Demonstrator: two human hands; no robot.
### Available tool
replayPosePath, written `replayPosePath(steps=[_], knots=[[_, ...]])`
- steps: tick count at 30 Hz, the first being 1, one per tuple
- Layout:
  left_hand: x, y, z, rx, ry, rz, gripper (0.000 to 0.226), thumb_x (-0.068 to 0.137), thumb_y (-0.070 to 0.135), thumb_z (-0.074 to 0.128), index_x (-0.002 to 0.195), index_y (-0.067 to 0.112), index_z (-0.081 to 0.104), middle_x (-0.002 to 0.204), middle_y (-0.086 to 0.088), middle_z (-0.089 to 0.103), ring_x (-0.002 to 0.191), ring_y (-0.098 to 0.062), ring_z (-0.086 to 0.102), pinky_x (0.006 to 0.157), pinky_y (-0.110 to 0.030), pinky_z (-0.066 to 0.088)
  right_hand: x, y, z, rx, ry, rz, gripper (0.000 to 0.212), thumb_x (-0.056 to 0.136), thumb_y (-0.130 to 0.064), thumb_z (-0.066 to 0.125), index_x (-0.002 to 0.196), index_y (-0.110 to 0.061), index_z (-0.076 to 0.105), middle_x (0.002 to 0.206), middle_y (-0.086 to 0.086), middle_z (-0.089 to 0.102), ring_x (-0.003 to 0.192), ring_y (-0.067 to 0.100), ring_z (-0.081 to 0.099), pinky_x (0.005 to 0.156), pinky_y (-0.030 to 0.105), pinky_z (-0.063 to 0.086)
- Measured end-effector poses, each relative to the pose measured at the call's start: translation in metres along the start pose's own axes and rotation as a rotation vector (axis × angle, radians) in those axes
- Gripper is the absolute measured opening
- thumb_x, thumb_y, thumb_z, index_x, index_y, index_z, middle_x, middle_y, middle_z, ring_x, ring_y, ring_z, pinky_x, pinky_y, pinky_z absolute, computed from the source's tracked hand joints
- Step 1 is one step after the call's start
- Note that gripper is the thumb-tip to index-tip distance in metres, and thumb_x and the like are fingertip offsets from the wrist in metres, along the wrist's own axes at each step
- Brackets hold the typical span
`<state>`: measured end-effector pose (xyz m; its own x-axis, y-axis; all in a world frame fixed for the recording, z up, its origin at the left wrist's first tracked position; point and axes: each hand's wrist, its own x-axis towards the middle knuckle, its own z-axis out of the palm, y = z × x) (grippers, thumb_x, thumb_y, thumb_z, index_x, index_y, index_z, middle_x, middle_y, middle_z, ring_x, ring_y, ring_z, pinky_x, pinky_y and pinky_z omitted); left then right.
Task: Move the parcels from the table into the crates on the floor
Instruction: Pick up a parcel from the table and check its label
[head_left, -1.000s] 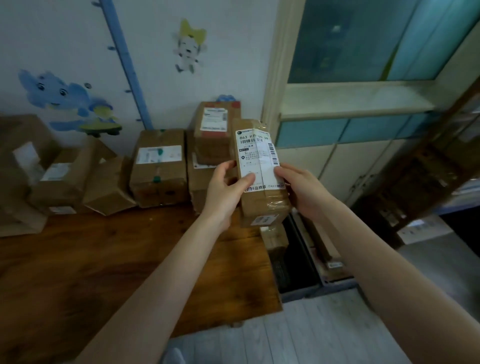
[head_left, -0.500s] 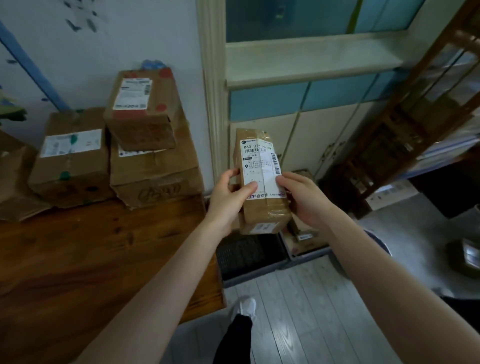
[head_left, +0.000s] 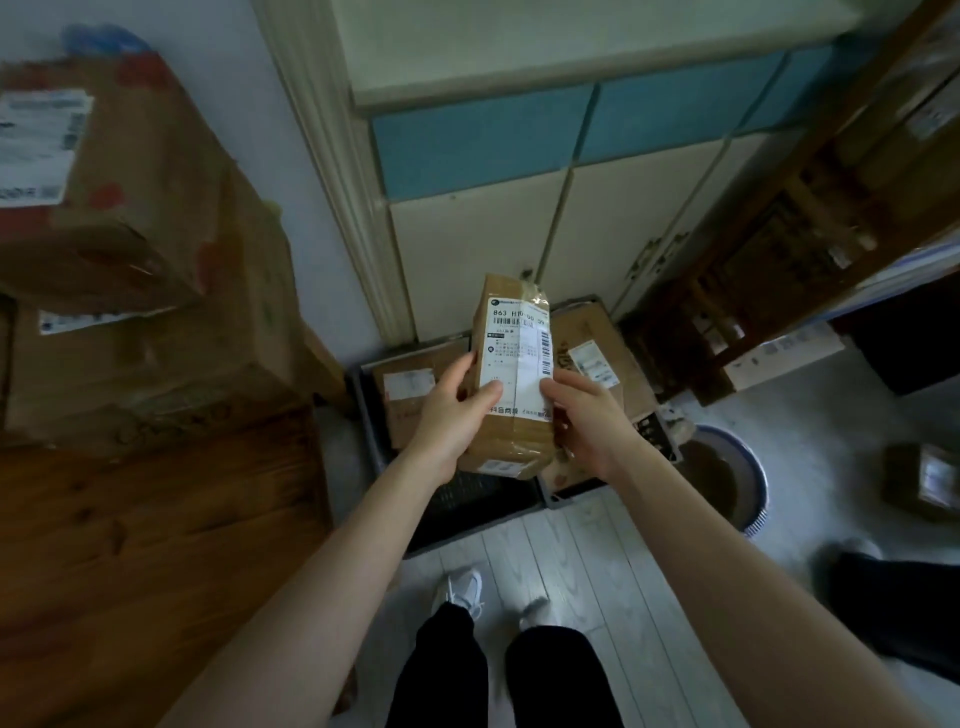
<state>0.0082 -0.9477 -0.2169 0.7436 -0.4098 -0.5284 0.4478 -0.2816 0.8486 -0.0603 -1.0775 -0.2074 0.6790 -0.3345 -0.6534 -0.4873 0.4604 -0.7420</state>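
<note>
A small brown parcel (head_left: 517, 358) with a white shipping label is held upright in the air between both hands. My left hand (head_left: 451, 415) grips its left side, thumb on the label. My right hand (head_left: 589, 421) grips its right side. The parcel hangs above two dark crates on the floor. The left crate (head_left: 470, 512) holds one labelled box at its far end. The right crate (head_left: 662, 434) holds a larger labelled box. More parcels (head_left: 140, 270) are stacked on the wooden table (head_left: 156, 545) at the left.
White and blue cabinet doors (head_left: 519, 228) stand behind the crates. A wooden rack (head_left: 779, 234) leans at the right. A round blue-rimmed basin (head_left: 727, 478) sits right of the crates, a small box (head_left: 930, 480) beyond it. My feet (head_left: 467, 592) stand on pale floorboards.
I have turned right and looked down, carrying the parcel off the table side to above the floor crates. Both hands keep the same hold on it.
</note>
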Motion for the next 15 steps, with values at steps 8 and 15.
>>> replayPosePath(steps=[8, 15], knots=[[0.049, -0.022, 0.081, 0.124, 0.016, -0.088, 0.051, 0.096, 0.024, 0.055, 0.142, 0.017, 0.037, 0.126, 0.000, 0.056, 0.082, 0.002, 0.054, 0.057, -0.014, 0.045, 0.054, 0.009, -0.082, 0.077, 0.031, 0.089, 0.022, 0.096, -0.002, 0.046, 0.113, -0.004, 0.061, 0.090, 0.008, 0.067, 0.075, 0.018, 0.064, 0.065, 0.030, 0.054], [0.081, -0.059, 0.158, 0.089, 0.066, -0.207, 0.036, 0.090, 0.031, 0.062, 0.121, 0.015, 0.054, 0.109, -0.004, 0.064, 0.079, -0.006, 0.062, 0.058, -0.018, 0.046, 0.093, 0.030, -0.166, 0.101, 0.097, 0.188, 0.025, 0.095, 0.001, 0.047, 0.118, 0.003, 0.057, 0.095, 0.017, 0.066, 0.077, 0.028, 0.064, 0.071, 0.047, 0.053]])
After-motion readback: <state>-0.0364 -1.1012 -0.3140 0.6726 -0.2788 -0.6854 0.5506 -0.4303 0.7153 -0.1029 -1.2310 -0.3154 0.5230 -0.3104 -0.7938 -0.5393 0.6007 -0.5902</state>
